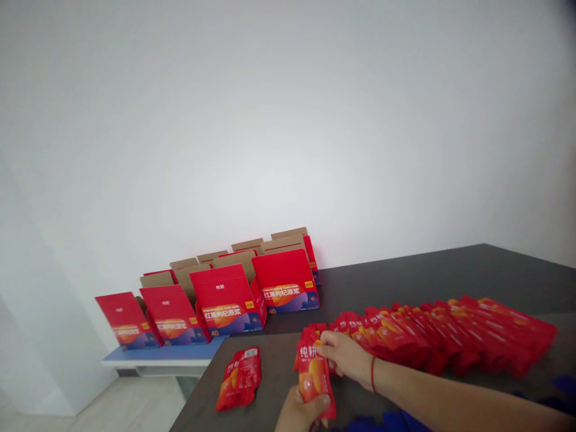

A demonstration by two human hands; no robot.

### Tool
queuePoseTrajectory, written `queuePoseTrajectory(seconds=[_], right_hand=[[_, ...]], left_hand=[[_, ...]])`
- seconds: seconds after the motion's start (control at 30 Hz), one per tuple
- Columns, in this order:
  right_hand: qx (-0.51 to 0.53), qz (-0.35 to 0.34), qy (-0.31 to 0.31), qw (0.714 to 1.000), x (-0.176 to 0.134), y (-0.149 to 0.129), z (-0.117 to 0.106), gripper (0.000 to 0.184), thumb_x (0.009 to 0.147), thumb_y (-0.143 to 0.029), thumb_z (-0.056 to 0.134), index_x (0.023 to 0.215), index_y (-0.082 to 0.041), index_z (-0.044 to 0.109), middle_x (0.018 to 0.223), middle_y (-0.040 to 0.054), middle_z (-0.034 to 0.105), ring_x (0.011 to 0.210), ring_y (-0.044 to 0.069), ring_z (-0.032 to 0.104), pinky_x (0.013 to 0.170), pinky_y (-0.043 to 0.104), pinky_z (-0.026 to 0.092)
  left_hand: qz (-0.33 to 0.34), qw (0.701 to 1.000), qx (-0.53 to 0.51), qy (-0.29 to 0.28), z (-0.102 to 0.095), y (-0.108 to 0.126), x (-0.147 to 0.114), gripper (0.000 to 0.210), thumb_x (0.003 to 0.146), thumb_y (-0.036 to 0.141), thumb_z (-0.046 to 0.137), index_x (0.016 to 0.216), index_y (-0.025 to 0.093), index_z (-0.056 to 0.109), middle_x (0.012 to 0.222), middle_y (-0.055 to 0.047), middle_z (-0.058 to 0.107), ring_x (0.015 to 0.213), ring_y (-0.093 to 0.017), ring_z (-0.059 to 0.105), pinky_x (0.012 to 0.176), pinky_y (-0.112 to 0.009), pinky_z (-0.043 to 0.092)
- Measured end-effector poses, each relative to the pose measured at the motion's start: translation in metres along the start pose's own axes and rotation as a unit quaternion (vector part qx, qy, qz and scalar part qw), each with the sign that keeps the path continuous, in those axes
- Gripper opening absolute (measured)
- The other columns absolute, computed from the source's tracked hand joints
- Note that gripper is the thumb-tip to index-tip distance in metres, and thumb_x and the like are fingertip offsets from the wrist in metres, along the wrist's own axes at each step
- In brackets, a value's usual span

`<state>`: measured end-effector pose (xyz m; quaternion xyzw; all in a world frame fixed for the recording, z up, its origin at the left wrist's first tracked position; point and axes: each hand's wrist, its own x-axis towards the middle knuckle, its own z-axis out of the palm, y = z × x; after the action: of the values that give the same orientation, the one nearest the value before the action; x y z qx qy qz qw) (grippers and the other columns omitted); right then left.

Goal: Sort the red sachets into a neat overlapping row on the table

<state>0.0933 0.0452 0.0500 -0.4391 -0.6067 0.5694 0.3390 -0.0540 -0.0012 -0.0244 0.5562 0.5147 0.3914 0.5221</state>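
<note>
At the far left of the frame, pale floor (94, 403) shows below a blue-topped table (180, 354), and a pale wall (288, 138) fills the upper part. Open red boxes (228, 306) stand in rows from left of centre to the middle, with their raised flaps leaning back and yellow and purple printing low on their fronts. The two leftmost in the front row stand on the blue top; the rightmost stands on a dark table (396, 270) that stretches to the right edge.

At lower centre-left, a few loose pouches (240, 378) lie overlapping on the dark table, apart from the rest. Just right of them, at the bottom centre, the left hand (299, 411) grips the lower end of a red pouch (314, 378), thumb across its front. The right hand (342, 355) pinches the same pouch near its upper right edge; a thin red band (373, 373) circles that wrist. The pouch is tilted, its printed front facing the camera.

Behind the right hand and on to the lower right, a long row of red pouches (450, 333) lies fanned and overlapping. Blurred blue objects (387, 422) show along the bottom edge, too unclear to name.
</note>
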Motion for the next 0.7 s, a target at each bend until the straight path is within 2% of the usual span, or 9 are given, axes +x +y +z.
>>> queuePoseTrajectory(seconds=[0.17,0.3,0.4,0.53,0.63,0.7], right_hand=[[-0.006,0.019,-0.019,1.0,-0.003,-0.006,-0.004,0.02,0.084,-0.012,0.043,0.065,-0.019,0.041,0.038,-0.0103,0.04,0.031,0.004,0.03,0.034,0.018,0.018],[-0.03,-0.009,-0.038,0.999,-0.006,-0.011,-0.008,0.013,0.083,-0.02,0.048,0.069,-0.018,0.048,0.042,-0.0098,0.043,0.032,0.004,0.031,0.034,0.018,0.019],[0.013,-0.033,-0.056,0.998,-0.004,-0.015,-0.009,0.005,0.079,-0.018,0.052,0.075,-0.016,0.054,0.052,-0.0076,0.052,0.038,0.005,0.039,0.037,0.018,0.027],[0.07,-0.029,-0.056,0.996,0.002,-0.015,-0.006,0.011,0.075,-0.011,0.048,0.076,-0.015,0.059,0.058,-0.0048,0.058,0.044,0.005,0.045,0.044,0.017,0.032],[0.058,-0.021,-0.055,0.997,0.008,-0.009,-0.003,0.012,0.074,-0.012,0.049,0.078,-0.014,0.061,0.053,-0.0049,0.056,0.041,0.006,0.042,0.043,0.018,0.03],[0.048,-0.042,-0.055,0.996,0.014,-0.003,-0.003,0.013,0.075,-0.014,0.049,0.079,-0.014,0.061,0.057,-0.0031,0.06,0.045,0.007,0.047,0.046,0.018,0.035]], left_hand=[[-0.001,1.0,-0.004,-0.001,-0.001,-0.007,0.003,0.058,0.045,0.074,0.064,0.048,0.017,0.052,0.037,0.005,0.048,0.033,-0.005,0.031,0.039,-0.022,0.02],[0.009,1.0,-0.016,-0.004,-0.001,-0.009,0.003,0.056,0.047,0.072,0.065,0.049,0.017,0.052,0.038,0.004,0.049,0.034,-0.005,0.032,0.039,-0.022,0.02],[-0.001,1.0,-0.008,-0.002,0.001,-0.009,0.002,0.056,0.044,0.071,0.067,0.052,0.017,0.054,0.041,0.003,0.052,0.034,-0.005,0.033,0.039,-0.022,0.019],[-0.004,1.0,0.014,-0.005,0.003,-0.005,-0.001,0.057,0.044,0.072,0.066,0.051,0.017,0.053,0.04,0.004,0.05,0.033,-0.004,0.031,0.038,-0.022,0.018],[-0.004,1.0,0.015,-0.004,0.004,0.0,-0.003,0.057,0.045,0.072,0.065,0.052,0.017,0.053,0.039,0.005,0.049,0.034,-0.005,0.032,0.039,-0.022,0.02],[-0.005,1.0,0.011,0.001,0.005,0.004,-0.004,0.058,0.044,0.073,0.064,0.052,0.017,0.053,0.038,0.005,0.047,0.033,-0.005,0.031,0.039,-0.023,0.02]])
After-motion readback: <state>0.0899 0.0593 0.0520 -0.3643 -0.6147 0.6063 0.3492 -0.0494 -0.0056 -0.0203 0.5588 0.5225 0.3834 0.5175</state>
